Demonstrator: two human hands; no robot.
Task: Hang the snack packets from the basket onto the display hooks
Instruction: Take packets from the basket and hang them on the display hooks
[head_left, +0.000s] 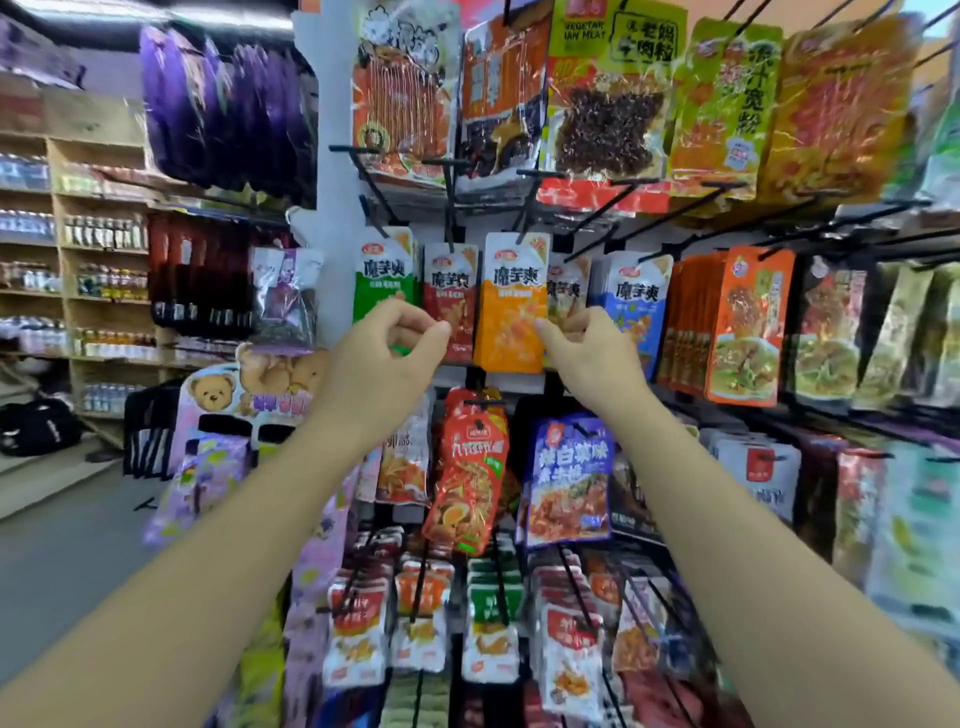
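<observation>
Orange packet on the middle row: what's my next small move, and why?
Probably ease the right hand off and lower both hands for the next packet. The orange packet already hangs from its hook, the right thumb only rests at its right edge, and the left hand looks empty.

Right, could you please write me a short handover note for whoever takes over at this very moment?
Left hand: fingers curled, thumb and forefinger tips together in front of the red packet; whether they hold anything is unclear.
Right hand: pinches the right edge of the orange packet, thumb in front.
Things: the orange packet hangs on its hook in the middle row, next to the red packet. The basket is out of view.
Done: the orange packet looks hung.
Left: release it, then hang any packets remaining in the basket; how many cannot be seen.
</observation>
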